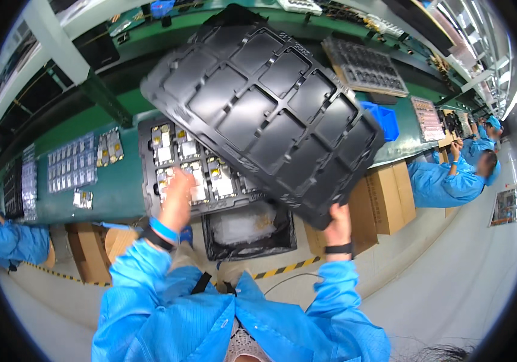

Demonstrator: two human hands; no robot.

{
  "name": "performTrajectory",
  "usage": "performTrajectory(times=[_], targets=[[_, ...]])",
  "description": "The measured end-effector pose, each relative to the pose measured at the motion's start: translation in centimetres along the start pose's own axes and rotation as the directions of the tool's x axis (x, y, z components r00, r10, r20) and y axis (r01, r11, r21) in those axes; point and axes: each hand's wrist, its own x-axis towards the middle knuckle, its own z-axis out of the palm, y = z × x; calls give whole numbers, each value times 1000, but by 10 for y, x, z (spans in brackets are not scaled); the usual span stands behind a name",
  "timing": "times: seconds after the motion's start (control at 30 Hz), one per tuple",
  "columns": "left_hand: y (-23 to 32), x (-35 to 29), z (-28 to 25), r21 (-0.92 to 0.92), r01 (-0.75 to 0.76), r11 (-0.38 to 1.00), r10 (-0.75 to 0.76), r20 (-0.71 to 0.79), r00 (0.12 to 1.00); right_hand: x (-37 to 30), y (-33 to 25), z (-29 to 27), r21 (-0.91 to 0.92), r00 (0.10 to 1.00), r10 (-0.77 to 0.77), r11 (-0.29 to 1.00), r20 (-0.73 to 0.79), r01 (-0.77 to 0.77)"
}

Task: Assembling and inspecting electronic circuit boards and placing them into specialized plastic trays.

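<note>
left hand (177, 196) reaching forward, right hand (338, 220) gripping

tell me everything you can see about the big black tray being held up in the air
The empty black tray looks like thin moulded plastic, matt with a slight sheen. It is rectangular, divided into rows of shallow rectangular pockets with notched ribs between them; all pockets visible are empty. It is lifted off the green bench, tilted and turned diagonally, partly covering the filled tray below. The right hand grips its lower corner; nothing else is seen touching it.

Black tray (264, 102), green bench (119, 187), seemingly blue sleeves (144, 283).
</note>
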Motion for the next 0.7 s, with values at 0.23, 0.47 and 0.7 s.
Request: performTrajectory(times=[0.23, 0.47, 0.7], targets=[[-21, -68, 102, 22, 46, 999, -49, 138, 989, -61, 111, 121, 294, 984, 137, 951, -114, -98], [58, -42, 3, 164, 191, 968, -217, 160, 963, -61, 64, 25, -12, 724, 581, 783, 371, -622], [110, -6, -59, 437, 215, 874, -332, 212, 919, 25, -28, -15, -349, 854, 520, 805, 26, -479]])
